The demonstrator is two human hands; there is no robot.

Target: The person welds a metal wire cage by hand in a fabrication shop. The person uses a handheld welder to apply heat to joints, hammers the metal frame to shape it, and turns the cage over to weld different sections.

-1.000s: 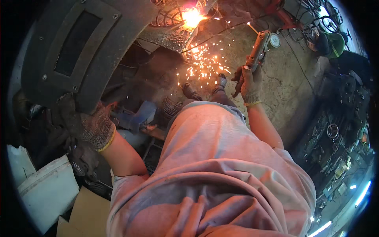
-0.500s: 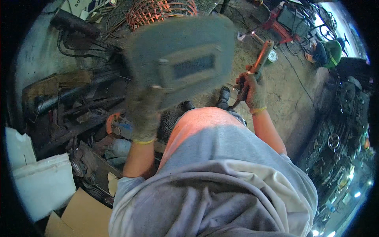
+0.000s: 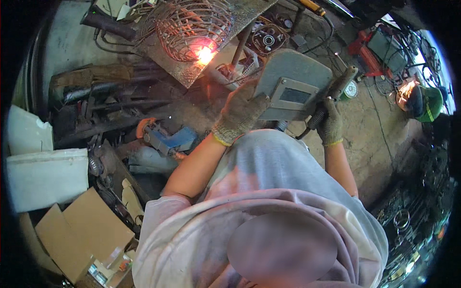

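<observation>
Probably paused in welding, holding low a flat, round-cornered grey welding shield point(image 3: 297, 67) with a dark, riveted-in rectangular window point(image 3: 294, 95); held in the left grip point(image 3: 241, 113), gloved in coarse brown knit and closed on the near left edge. Holding also a scuffed, tube-shaped metal electrode holder point(image 3: 343, 81) in the right grip point(image 3: 331, 122), likewise gloved and wrapped around a dark, coiled-spring handle point(image 3: 316, 118), with a thin, straight rod point(image 3: 341, 60) at the far end. Cannot tell contact from a narrow gap between shield and holder. Seems to call next for a firm hold on both tools and a steady rod. Ahead and left, on a rough, pitted metal tabletop point(image 3: 185, 76): a rounded, open cage of bent metal rods point(image 3: 192, 26), glowing white-orange at the lower edge.
</observation>
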